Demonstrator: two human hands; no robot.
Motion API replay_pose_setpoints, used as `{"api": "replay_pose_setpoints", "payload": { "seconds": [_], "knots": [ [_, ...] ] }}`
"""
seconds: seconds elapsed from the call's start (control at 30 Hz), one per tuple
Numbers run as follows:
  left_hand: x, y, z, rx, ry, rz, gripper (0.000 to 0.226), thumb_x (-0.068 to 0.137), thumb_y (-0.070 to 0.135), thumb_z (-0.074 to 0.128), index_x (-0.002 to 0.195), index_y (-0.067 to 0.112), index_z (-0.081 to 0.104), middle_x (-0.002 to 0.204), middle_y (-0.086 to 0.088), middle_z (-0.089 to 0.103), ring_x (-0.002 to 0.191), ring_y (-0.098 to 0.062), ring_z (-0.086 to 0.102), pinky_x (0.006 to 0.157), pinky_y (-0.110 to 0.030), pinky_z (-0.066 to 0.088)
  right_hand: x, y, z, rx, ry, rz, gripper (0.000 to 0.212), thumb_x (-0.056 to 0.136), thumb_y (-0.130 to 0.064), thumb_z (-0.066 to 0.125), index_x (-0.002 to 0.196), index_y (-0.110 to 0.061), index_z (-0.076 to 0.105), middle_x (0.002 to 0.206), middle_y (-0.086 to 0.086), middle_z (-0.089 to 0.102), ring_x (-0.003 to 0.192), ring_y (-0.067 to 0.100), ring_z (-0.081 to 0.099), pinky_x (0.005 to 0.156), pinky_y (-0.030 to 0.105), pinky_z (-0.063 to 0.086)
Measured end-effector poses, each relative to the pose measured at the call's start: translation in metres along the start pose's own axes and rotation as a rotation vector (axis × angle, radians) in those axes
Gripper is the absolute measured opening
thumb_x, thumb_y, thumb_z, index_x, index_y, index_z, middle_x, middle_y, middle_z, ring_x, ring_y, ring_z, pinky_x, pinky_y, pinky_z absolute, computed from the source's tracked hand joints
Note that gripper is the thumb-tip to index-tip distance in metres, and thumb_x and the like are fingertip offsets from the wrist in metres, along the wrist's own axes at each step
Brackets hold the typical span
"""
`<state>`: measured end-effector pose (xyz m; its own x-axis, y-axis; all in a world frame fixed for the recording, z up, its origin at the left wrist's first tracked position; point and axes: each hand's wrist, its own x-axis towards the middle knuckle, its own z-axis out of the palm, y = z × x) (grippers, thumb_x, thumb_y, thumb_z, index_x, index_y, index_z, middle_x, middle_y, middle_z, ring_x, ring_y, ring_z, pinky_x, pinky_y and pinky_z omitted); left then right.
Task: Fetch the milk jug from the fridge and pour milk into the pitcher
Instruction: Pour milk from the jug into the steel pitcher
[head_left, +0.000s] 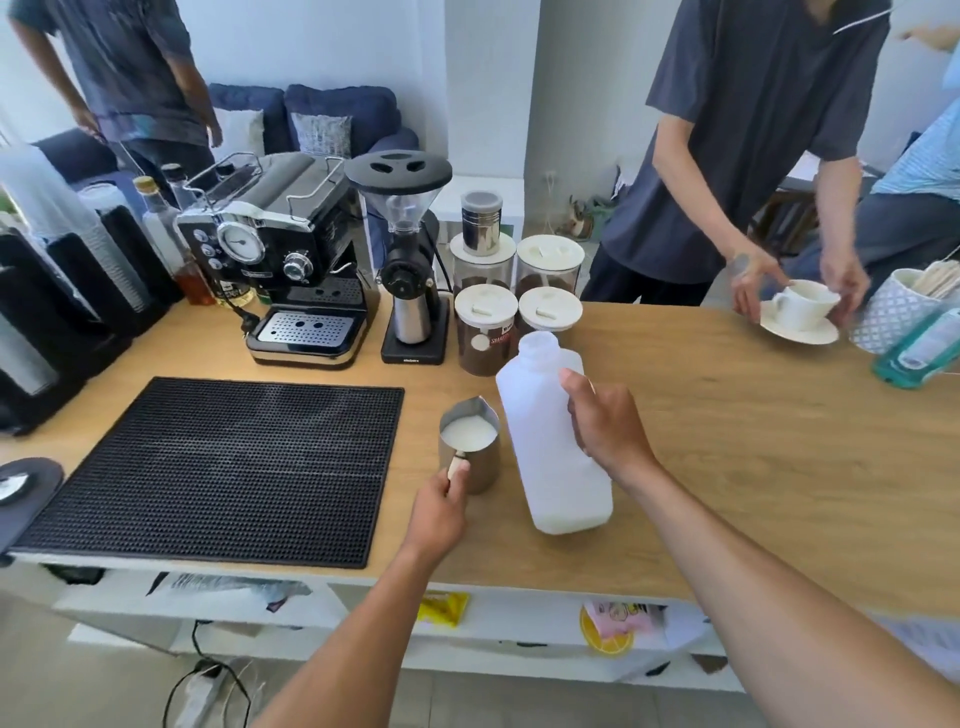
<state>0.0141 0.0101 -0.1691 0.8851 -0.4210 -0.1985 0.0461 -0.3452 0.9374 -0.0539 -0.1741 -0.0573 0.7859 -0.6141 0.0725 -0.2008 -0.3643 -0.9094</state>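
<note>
A white plastic milk jug (540, 441) stands nearly upright on the wooden counter (727, 441), uncapped, with a little milk visible at its bottom. My right hand (605, 421) grips its right side near the top. Just left of it stands a small steel pitcher (470, 444) with milk inside. My left hand (439, 512) holds the pitcher's handle from the near side. The jug's mouth is apart from the pitcher and no milk is flowing.
A black rubber mat (218, 467) lies left of the pitcher. Behind stand an espresso machine (283, 260), a grinder (410, 260) and several lidded coffee jars (485, 327). Across the counter a person holds a white cup on a saucer (802, 314). A patterned holder (893, 306) sits far right.
</note>
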Motion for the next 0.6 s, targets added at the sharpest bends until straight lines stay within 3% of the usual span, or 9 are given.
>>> {"api": "replay_pose_setpoints", "payload": {
  "seconds": [0.13, 0.3, 0.43, 0.53, 0.6],
  "knots": [
    [-0.002, 0.002, -0.004, -0.002, -0.012, -0.033, 0.043, 0.105, 0.036, 0.041, 0.077, 0.007, 0.054, 0.067, -0.001, 0.055, 0.058, -0.014, 0.049, 0.047, -0.016, 0.037, -0.014, 0.014, 0.005, 0.049, 0.104, -0.022, 0.067, 0.073, -0.065, 0.043, 0.049, -0.003, 0.03, 0.049, 0.009, 0.03, 0.048, 0.019, 0.03, 0.052, 0.035, 0.028],
    [0.004, 0.003, -0.004, -0.024, 0.019, -0.101, 0.041, 0.103, 0.039, 0.044, 0.08, 0.011, 0.062, 0.089, -0.011, 0.068, 0.083, -0.02, 0.058, 0.08, -0.04, 0.05, -0.021, 0.028, -0.004, 0.133, 0.237, -0.001, 0.064, 0.074, -0.063, 0.042, 0.05, -0.005, 0.03, 0.05, 0.01, 0.032, 0.05, 0.019, 0.032, 0.053, 0.034, 0.029],
    [-0.001, 0.005, 0.004, -0.065, 0.155, -0.122, 0.032, 0.101, 0.042, 0.048, 0.105, 0.011, 0.055, 0.103, -0.01, 0.066, 0.089, -0.017, 0.06, 0.071, -0.03, 0.046, -0.026, 0.049, -0.01, 0.191, 0.244, 0.016, 0.061, 0.077, -0.059, 0.042, 0.047, -0.007, 0.03, 0.046, 0.009, 0.034, 0.048, 0.021, 0.036, 0.051, 0.043, 0.035],
    [-0.008, 0.01, 0.01, 0.12, 0.343, 0.083, 0.046, 0.098, 0.052, 0.043, 0.11, 0.008, 0.05, 0.11, -0.004, 0.054, 0.107, -0.023, 0.051, 0.091, -0.038, 0.044, -0.029, 0.055, -0.01, 0.185, 0.201, 0.022, 0.056, 0.076, -0.059, 0.042, 0.04, -0.017, 0.036, 0.041, -0.002, 0.038, 0.046, 0.021, 0.039, 0.054, 0.038, 0.035],
    [-0.017, 0.022, 0.018, 0.236, 0.369, 0.311, 0.07, 0.095, 0.064, 0.034, 0.12, 0.001, 0.051, 0.117, 0.0, 0.043, 0.116, -0.022, 0.043, 0.103, -0.035, 0.033, -0.031, 0.055, -0.01, 0.187, 0.191, 0.014, 0.056, 0.076, -0.06, 0.041, 0.039, -0.019, 0.037, 0.041, -0.004, 0.039, 0.046, 0.02, 0.039, 0.054, 0.035, 0.034]
  ]
}}
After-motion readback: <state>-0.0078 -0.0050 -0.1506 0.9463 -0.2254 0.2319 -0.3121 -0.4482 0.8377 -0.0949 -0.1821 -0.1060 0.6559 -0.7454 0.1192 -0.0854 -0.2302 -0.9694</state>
